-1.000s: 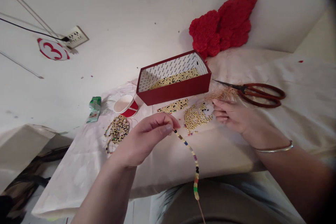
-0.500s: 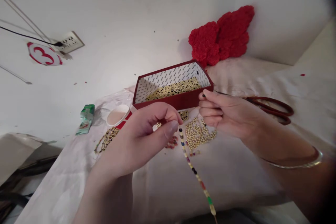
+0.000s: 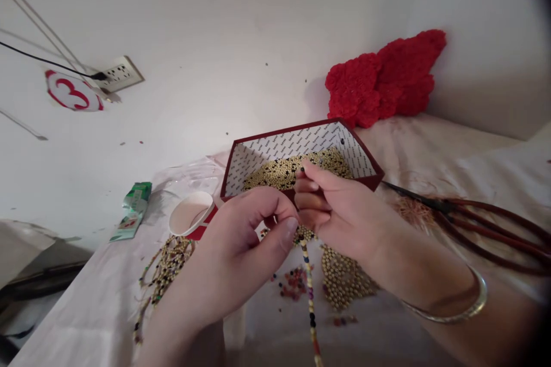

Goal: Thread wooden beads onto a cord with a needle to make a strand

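left hand (image 3: 243, 246) and right hand (image 3: 344, 212) close together above a beaded strand (image 3: 312, 319)

toward our eight o'clock lie bundled bead strings (image 3: 170, 261), seemingly finished. our left thumb and forefinger pinch at the strand's upper end, though the exact grip is hidden. the strand hangs to six o'clock, its visible stretch full of beads, so we judge it well begun. at twelve o'clock the box (image 3: 297, 142) holds plenty of loose beads (image 3: 271, 176), unstrung. our right thumb and forefinger pinch a dark bead (image 3: 302, 170), apparently not threaded yet; at that hand's six o'clock, a pale bead heap (image 3: 344, 284) also remains. compared with half a second ago, our right hand has come in beside the left, and the strand hangs straighter.
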`<act>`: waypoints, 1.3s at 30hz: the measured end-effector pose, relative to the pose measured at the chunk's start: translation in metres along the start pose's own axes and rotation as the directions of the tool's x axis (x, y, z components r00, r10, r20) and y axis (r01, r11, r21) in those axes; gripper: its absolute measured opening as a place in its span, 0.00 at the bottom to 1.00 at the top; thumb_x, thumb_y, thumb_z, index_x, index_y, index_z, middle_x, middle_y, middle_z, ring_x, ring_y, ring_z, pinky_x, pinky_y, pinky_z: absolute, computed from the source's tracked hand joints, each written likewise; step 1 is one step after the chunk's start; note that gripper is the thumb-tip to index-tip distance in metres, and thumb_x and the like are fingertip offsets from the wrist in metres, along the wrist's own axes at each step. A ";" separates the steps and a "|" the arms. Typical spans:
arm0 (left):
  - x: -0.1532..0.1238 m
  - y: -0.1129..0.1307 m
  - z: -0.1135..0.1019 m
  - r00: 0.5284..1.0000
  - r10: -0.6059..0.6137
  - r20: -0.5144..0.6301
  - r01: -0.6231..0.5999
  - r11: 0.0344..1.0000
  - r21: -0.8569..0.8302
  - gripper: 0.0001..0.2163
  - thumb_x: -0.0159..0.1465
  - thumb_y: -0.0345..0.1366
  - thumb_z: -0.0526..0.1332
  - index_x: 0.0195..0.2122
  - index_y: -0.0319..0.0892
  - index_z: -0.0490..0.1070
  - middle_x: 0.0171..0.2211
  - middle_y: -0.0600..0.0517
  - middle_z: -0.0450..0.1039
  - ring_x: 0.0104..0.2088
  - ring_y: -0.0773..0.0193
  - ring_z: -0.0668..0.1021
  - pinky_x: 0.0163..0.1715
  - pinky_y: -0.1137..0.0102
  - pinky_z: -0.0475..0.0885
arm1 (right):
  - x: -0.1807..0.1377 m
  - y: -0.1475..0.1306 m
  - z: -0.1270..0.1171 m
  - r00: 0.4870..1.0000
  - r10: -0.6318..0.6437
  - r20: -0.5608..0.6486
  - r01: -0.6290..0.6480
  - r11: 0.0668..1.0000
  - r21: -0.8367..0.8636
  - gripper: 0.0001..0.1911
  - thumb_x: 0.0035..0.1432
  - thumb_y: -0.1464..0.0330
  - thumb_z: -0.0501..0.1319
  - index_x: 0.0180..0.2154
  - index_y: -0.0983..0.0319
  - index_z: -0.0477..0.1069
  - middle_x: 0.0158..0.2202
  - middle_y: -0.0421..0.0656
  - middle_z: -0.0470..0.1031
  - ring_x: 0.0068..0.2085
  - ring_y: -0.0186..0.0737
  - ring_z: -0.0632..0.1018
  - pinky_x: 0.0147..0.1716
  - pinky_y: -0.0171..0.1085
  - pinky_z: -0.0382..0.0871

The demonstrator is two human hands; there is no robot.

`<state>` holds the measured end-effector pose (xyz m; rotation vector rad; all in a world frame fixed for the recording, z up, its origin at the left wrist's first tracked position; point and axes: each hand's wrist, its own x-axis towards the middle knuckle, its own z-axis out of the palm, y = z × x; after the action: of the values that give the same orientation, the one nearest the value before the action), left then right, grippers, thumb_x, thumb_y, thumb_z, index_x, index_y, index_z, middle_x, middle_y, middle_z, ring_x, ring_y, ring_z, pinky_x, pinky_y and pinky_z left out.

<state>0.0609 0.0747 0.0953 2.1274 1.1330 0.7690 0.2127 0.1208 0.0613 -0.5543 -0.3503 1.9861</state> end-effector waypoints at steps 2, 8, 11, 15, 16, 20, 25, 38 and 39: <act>0.001 0.000 -0.001 1.000 0.013 -0.023 -0.012 0.999 0.049 0.07 0.66 0.32 0.54 0.29 0.43 0.64 0.28 0.54 0.68 0.29 0.67 0.69 0.28 0.69 0.63 | 0.002 0.005 -0.006 1.000 -0.007 -0.009 0.006 0.999 -0.047 0.14 0.54 0.67 0.68 0.26 0.62 0.63 0.22 0.33 0.61 0.18 0.23 0.52 0.13 0.26 0.46; -0.001 0.003 -0.006 0.994 0.058 -0.088 -0.039 0.978 0.205 0.09 0.64 0.29 0.56 0.26 0.42 0.62 0.23 0.58 0.63 0.24 0.72 0.64 0.23 0.72 0.57 | -0.003 0.012 -0.010 0.995 0.028 0.092 -0.002 0.960 -0.278 0.13 0.49 0.63 0.69 0.27 0.61 0.67 0.26 0.36 0.68 0.19 0.25 0.54 0.14 0.28 0.45; -0.004 0.003 -0.009 0.993 0.044 -0.109 -0.019 0.975 0.222 0.09 0.65 0.30 0.56 0.27 0.42 0.62 0.22 0.59 0.62 0.24 0.72 0.64 0.22 0.72 0.57 | -0.008 0.010 -0.008 0.988 0.057 0.143 -0.003 0.937 -0.350 0.11 0.47 0.66 0.69 0.27 0.61 0.67 0.23 0.33 0.63 0.18 0.23 0.51 0.15 0.27 0.41; -0.008 0.002 -0.012 0.990 0.039 -0.135 -0.005 0.969 0.247 0.08 0.65 0.32 0.55 0.27 0.42 0.64 0.22 0.58 0.62 0.23 0.71 0.64 0.21 0.71 0.57 | -0.013 0.005 -0.009 0.939 0.135 0.317 0.038 0.873 -0.486 0.07 0.53 0.67 0.65 0.34 0.62 0.70 0.20 0.31 0.59 0.18 0.23 0.47 0.16 0.28 0.38; -0.008 0.002 -0.013 0.989 0.040 -0.146 -0.001 0.966 0.259 0.08 0.65 0.32 0.55 0.27 0.42 0.64 0.22 0.58 0.63 0.23 0.71 0.64 0.21 0.71 0.57 | -0.015 0.004 -0.009 0.927 0.150 0.344 0.056 0.852 -0.521 0.06 0.55 0.67 0.64 0.35 0.62 0.71 0.20 0.31 0.58 0.18 0.23 0.48 0.17 0.28 0.38; -0.009 0.001 -0.014 0.986 0.054 -0.160 -0.003 0.953 0.302 0.08 0.65 0.32 0.56 0.28 0.42 0.66 0.22 0.57 0.63 0.23 0.70 0.64 0.21 0.70 0.57 | -0.020 0.001 -0.010 0.933 0.138 0.331 0.111 0.765 -0.634 0.04 0.56 0.70 0.62 0.36 0.62 0.72 0.21 0.32 0.59 0.20 0.24 0.49 0.18 0.30 0.38; -0.007 0.002 -0.013 0.984 0.050 -0.172 0.011 0.942 0.335 0.09 0.64 0.32 0.55 0.26 0.42 0.65 0.20 0.58 0.62 0.22 0.70 0.63 0.20 0.70 0.55 | -0.022 0.002 -0.008 0.944 0.161 0.287 0.105 0.679 -0.727 0.05 0.54 0.69 0.62 0.35 0.62 0.70 0.21 0.32 0.58 0.19 0.25 0.50 0.18 0.32 0.39; -0.010 -0.002 -0.017 0.928 0.030 -0.370 0.014 0.993 0.116 0.09 0.66 0.33 0.53 0.28 0.43 0.63 0.25 0.56 0.65 0.26 0.68 0.67 0.24 0.69 0.61 | -0.019 0.010 -0.012 0.896 0.293 0.333 0.169 0.469 -0.867 0.01 0.54 0.72 0.61 0.31 0.61 0.69 0.25 0.36 0.65 0.23 0.28 0.61 0.21 0.30 0.52; -0.011 -0.001 -0.017 0.929 0.023 -0.369 0.019 0.994 0.108 0.09 0.67 0.33 0.53 0.28 0.43 0.63 0.25 0.56 0.65 0.27 0.68 0.67 0.25 0.69 0.61 | -0.020 0.009 -0.012 0.893 0.300 0.335 0.171 0.462 -0.870 0.02 0.53 0.72 0.61 0.32 0.61 0.70 0.25 0.36 0.66 0.23 0.28 0.61 0.21 0.30 0.52</act>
<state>0.0427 0.0703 0.1036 2.1263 1.3931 1.1704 0.2198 0.0992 0.0509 -0.7338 -1.7877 1.8553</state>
